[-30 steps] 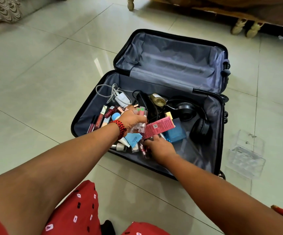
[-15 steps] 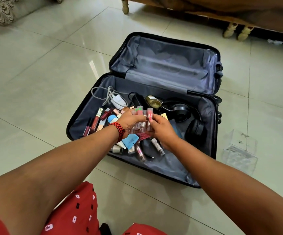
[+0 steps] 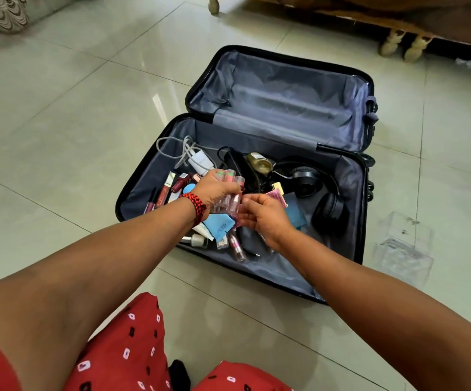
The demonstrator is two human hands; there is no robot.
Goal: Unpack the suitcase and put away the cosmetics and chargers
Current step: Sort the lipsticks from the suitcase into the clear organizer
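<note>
A black suitcase (image 3: 285, 275) lies open on the tiled floor, its grey-lined lid (image 3: 279, 108) folded back. Inside lie a white charger with cable (image 3: 200, 160), a black adapter (image 3: 232, 162), black headphones (image 3: 307, 182), a gold perfume bottle (image 3: 259, 162), a pink box (image 3: 278, 197), a blue box (image 3: 295, 211), lipsticks (image 3: 169, 189) and small bottles (image 3: 237, 249). My left hand (image 3: 217, 190) grips a bundle of clear lip gloss tubes (image 3: 230, 197) above the pile. Just right of the tubes, my right hand (image 3: 265, 218) has loosely bent fingers with nothing seen in it.
A clear acrylic organiser (image 3: 403, 249) stands on the floor right of the suitcase. Carved furniture legs (image 3: 398, 43) line the far side. A patterned sofa corner (image 3: 0, 12) shows at the top left. My red-clothed knees (image 3: 132, 348) are at the bottom.
My right hand lifted a tube from the suitcase's front, added it to the bundle in my left hand, and has drawn back slightly. The left hand kept its grip.
</note>
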